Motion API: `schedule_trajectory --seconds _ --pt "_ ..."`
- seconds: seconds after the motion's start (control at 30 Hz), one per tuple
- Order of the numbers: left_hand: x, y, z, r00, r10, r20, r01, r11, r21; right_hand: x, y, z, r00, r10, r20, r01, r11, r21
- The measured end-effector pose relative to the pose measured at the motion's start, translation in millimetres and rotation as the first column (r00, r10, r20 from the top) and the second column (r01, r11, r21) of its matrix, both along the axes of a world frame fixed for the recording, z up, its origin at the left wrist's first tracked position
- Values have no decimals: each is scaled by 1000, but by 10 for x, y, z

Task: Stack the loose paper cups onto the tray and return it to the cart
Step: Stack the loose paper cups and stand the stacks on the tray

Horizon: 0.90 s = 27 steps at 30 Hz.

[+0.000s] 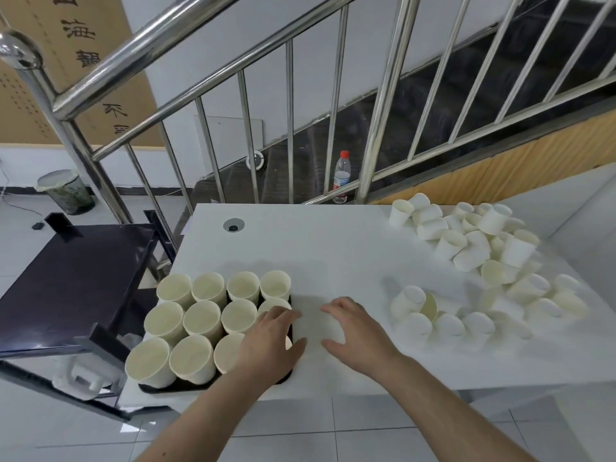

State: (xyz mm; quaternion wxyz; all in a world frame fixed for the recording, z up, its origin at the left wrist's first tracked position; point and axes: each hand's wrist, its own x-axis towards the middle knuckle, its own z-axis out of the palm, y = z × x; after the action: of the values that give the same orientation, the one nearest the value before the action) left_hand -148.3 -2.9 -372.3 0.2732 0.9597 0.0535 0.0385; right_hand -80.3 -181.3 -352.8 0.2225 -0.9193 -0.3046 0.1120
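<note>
upright paper cups [203, 320] fill the black tray [156, 389] at the tabletop's [333, 248] left edge, beside the dark cart [73, 278]. the left hand [271, 341] rests over the tray's right cups, fingers relaxed; the right hand [353, 331] seems to cup a blurred white cup. loose cups [480, 248] lie heaped to the right.

steel stair railing [213, 55], plastic bottle [342, 176] behind it, lined bin [65, 191] on floor

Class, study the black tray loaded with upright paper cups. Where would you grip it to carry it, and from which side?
Grip the black tray at its two opposite short rims, one hand from each side, keeping it level: the upright paper cups fill it and stand tall and loose, so tilting would probably topple them.
</note>
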Motion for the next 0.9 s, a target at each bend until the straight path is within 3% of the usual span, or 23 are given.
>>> schedule_trajectory --seconds 0.47,0.9 --pt "508 -1708 33 993 -115 3 116 993 -5 388 -1937 37 979 -202 -4 203 979 20" --pt "1402 -2277 -29 983 -177 -53 177 984 -9 1145 -2617 -21 957 -290 -10 288 953 -90"
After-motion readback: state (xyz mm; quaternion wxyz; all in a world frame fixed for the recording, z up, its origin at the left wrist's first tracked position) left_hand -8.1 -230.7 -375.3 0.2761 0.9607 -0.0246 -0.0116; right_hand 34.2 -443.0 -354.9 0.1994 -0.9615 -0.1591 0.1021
